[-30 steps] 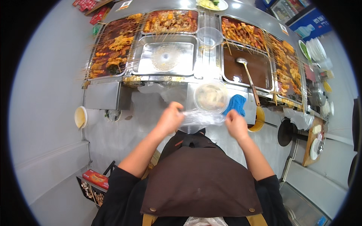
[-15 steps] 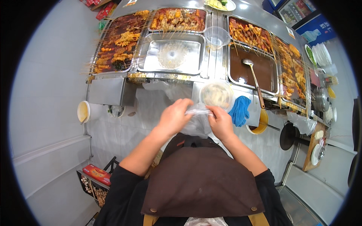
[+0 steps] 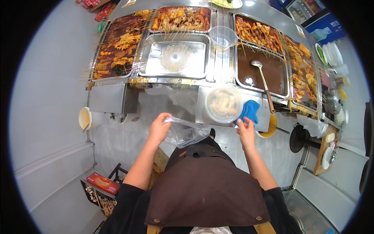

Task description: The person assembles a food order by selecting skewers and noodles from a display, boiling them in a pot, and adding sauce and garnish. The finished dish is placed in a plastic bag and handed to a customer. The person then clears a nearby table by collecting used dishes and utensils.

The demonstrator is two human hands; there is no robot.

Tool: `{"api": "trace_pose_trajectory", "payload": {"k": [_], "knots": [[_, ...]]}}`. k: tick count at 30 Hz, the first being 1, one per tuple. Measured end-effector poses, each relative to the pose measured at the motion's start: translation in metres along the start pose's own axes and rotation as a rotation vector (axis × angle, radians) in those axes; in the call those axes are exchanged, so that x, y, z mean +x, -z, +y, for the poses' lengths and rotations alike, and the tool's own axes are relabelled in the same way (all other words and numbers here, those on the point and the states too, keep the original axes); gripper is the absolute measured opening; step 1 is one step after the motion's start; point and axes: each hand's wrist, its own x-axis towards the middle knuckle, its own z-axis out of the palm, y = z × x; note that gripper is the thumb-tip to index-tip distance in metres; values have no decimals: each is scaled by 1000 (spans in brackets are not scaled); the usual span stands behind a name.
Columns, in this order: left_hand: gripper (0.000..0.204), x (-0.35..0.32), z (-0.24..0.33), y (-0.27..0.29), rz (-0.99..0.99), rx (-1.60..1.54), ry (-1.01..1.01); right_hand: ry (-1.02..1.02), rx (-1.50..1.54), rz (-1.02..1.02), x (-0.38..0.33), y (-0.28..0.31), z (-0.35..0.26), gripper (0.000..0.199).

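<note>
My left hand (image 3: 159,128) is closed on the rim of a thin clear plastic bag (image 3: 186,135), which hangs open-mouthed to its right. A round, clear plastic tub (image 3: 223,103) with pale contents stands on a small metal ledge at the front of the counter. Just off the tub's lower right edge is my right hand (image 3: 246,132), fingers apart and with nothing visible in it; whether a fingertip touches the tub I cannot tell. Right behind those fingers lies a crumpled blue cloth-like bundle (image 3: 250,110).
Skewers soak in steaming trays (image 3: 117,50) across the counter. A ladle (image 3: 261,80) lies over a tray of brown sauce (image 3: 249,68), its handle jutting toward me. An empty clear bowl (image 3: 223,38) stands between trays. Below hang a yellow-lined bucket (image 3: 270,125) and a metal box (image 3: 107,99).
My hands have moved apart. The right one let go of the bag and went right toward the tub; the left drew the bag left and down, and its mouth has spread.
</note>
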Motion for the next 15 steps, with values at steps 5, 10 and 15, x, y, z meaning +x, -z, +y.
{"api": "trace_pose_trajectory", "payload": {"k": [5,10,15], "knots": [[26,21,28,-17,-164,-139,-18,-5,403,-207,51,-23,-2,39],[26,31,66,-40,-128,-165,7,55,489,-221,51,-6,-41,35],[26,42,87,-74,-151,-342,-3,188,490,-153,5,20,-112,35]]}}
